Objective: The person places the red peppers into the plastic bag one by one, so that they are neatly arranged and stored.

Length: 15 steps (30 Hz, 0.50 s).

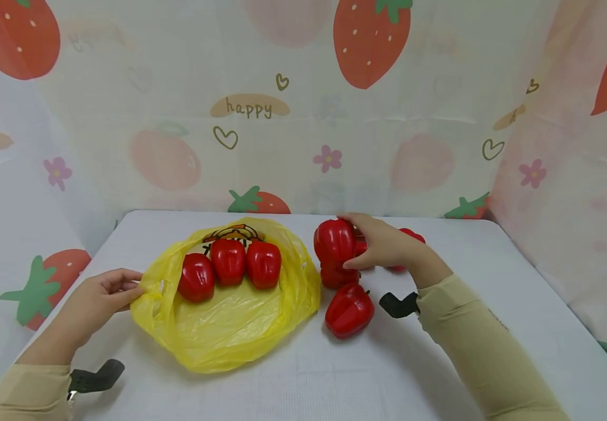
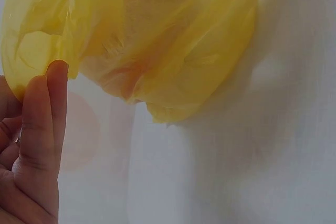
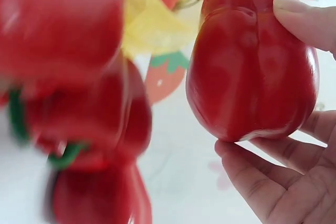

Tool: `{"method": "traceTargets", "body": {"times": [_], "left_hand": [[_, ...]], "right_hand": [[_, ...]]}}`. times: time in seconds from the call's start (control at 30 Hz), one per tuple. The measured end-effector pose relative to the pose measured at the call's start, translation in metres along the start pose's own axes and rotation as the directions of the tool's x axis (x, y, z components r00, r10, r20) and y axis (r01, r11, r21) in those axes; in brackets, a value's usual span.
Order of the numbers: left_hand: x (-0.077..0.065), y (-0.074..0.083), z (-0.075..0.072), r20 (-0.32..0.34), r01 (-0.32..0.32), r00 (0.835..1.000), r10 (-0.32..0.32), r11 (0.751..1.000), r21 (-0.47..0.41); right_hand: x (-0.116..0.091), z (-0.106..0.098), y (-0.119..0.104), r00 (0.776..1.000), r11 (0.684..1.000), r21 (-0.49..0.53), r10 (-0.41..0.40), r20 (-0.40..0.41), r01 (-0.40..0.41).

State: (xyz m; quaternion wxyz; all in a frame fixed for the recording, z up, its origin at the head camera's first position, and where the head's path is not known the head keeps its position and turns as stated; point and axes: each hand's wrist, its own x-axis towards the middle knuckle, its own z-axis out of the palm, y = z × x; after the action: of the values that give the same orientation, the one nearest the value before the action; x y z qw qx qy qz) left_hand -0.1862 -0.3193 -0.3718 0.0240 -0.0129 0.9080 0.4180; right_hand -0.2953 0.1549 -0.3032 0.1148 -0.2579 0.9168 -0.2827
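Pinched by its left edge in my left hand (image 1: 104, 295) is a yellow plastic bag (image 1: 219, 351), its mouth spread wide. Three red bell peppers (image 1: 228, 262) lie inside it. In the left wrist view, the fingertips (image 2: 58, 72) meet the thin yellow film. My right hand (image 1: 388, 242) grips another red bell pepper (image 3: 252, 66) between thumb and fingers, raised to the right of the bag. Below it in the head view, a bell pepper (image 1: 340, 276) is partly hidden, and one more bell pepper (image 1: 349, 311) lies nearer the front, on its side.
More red peppers (image 1: 413, 235) sit behind my right hand, mostly covered by it. The white table (image 1: 314, 386) ends at a curtain (image 1: 293, 158) printed with strawberries. Black wrist mounts (image 1: 399, 305) stick out from both sleeves.
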Motion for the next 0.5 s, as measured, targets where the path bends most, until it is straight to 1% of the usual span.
{"method": "traceTargets", "body": {"times": [0.1, 0.17, 0.3, 0.5], "left_hand": [[0.0, -0.001, 0.001, 0.004, 0.009, 1.0, -0.009, 1.0, -0.003], [0.0, -0.001, 0.001, 0.005, 0.016, 1.0, -0.016, 1.0, -0.006], [0.0, -0.001, 0.003, 0.002, 0.019, 1.0, -0.019, 1.0, -0.005], [0.0, 0.0, 0.004, 0.002, 0.022, 1.0, -0.022, 1.0, -0.005]], "right_hand": [[0.009, 0.006, -0.014, 1.0, 1.0, 0.013, -0.001, 0.014, 0.001], [0.015, 0.01, -0.022, 1.0, 1.0, 0.014, -0.019, 0.022, 0.019], [0.026, 0.019, -0.035, 0.995, 0.996, 0.014, -0.083, 0.052, 0.082], [0.042, 0.038, -0.054, 0.979, 0.984, -0.005, -0.178, 0.104, 0.179]]}}
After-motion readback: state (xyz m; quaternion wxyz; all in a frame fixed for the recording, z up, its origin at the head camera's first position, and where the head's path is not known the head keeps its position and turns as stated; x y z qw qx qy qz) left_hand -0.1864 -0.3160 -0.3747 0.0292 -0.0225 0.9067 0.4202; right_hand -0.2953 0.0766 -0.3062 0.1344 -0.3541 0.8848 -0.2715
